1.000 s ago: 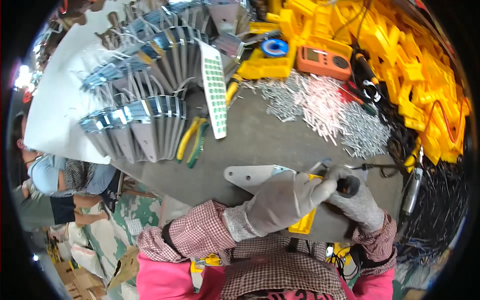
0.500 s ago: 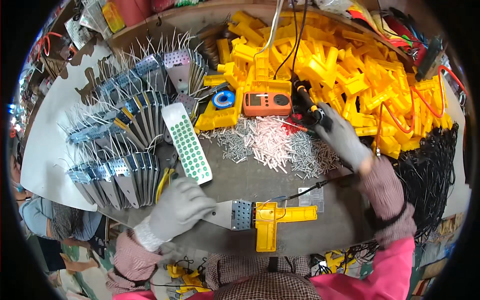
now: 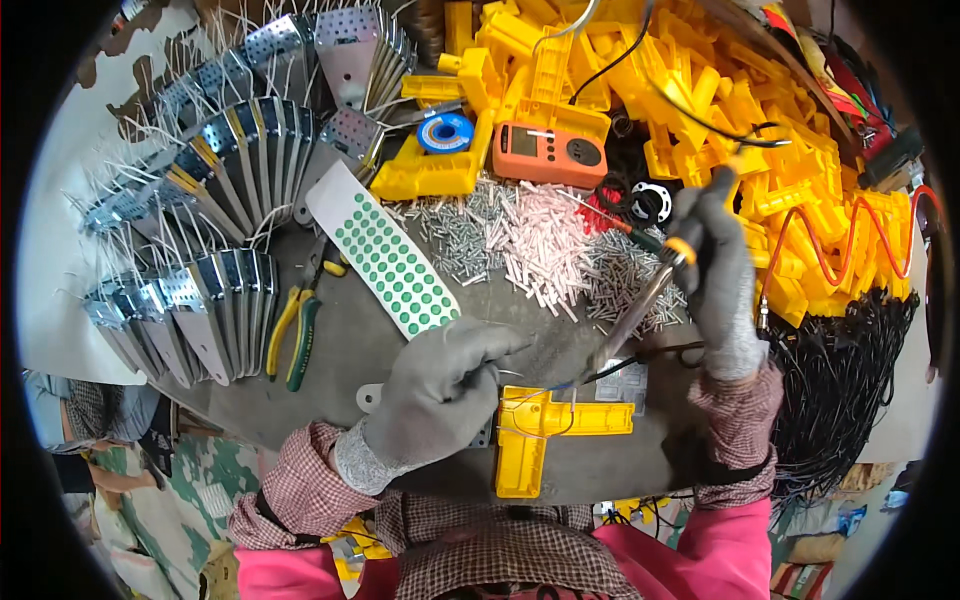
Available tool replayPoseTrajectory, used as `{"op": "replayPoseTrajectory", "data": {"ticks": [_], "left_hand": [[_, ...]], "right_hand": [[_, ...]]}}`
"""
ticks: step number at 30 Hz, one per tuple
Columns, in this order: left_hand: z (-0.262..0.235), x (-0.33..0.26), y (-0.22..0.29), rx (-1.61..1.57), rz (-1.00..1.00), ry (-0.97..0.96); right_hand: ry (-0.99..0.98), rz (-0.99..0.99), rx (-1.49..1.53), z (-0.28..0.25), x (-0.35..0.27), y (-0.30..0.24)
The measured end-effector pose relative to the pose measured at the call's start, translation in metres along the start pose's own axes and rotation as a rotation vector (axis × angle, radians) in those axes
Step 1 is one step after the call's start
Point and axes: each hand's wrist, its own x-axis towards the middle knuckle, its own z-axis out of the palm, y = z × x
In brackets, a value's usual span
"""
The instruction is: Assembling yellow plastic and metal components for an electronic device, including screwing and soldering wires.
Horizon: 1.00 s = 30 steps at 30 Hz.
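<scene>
My gloved right hand (image 3: 722, 270) grips a soldering iron (image 3: 637, 312), its metal barrel slanting down and left toward thin wires above a yellow plastic housing (image 3: 521, 462). The barrel is smeared by motion. My gloved left hand (image 3: 430, 400) is closed just left of the housing, pinching a short pale wire (image 3: 509, 373) whose tip sticks out to the right. Beneath that hand lies a metal plate (image 3: 369, 398), mostly hidden. A black cable (image 3: 655, 352) leads in to the housing from the right. The green-dotted white sticker sheet (image 3: 385, 252) lies just beyond my left hand.
Pliers (image 3: 293, 325) lie left, near rows of wired metal plates (image 3: 200, 345). Metal and pink sleeves (image 3: 545, 245) are heaped mid-table. Behind are an orange meter (image 3: 548, 155), a blue solder spool (image 3: 445, 132) and piled yellow housings (image 3: 690, 90). Black cables (image 3: 835, 385) hang right.
My right hand has brought the soldering iron out from beside the meter and toward the housing. My left hand has moved right, over the metal plate. The view has shifted; the pliers now show fully.
</scene>
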Motion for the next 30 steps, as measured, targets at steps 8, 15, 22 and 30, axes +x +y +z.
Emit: {"op": "replayPoseTrajectory", "data": {"ticks": [8, 15, 22, 30], "left_hand": [[0.011, -0.002, -0.007, 0.128, 0.120, -0.038], [0.015, -0.001, -0.012, 0.181, 0.158, -0.024], [0.017, 0.001, -0.011, 0.169, 0.185, 0.019], [0.020, 0.001, -0.013, 0.166, 0.163, 0.003]], "right_hand": [[-0.206, 0.133, 0.017, 0.004, 0.003, 0.036], [-0.189, 0.118, -0.053, 0.007, 0.004, 0.039], [-0.183, 0.116, -0.075, 0.005, 0.005, 0.041], [-0.162, 0.130, -0.080, 0.008, 0.004, 0.040]]}}
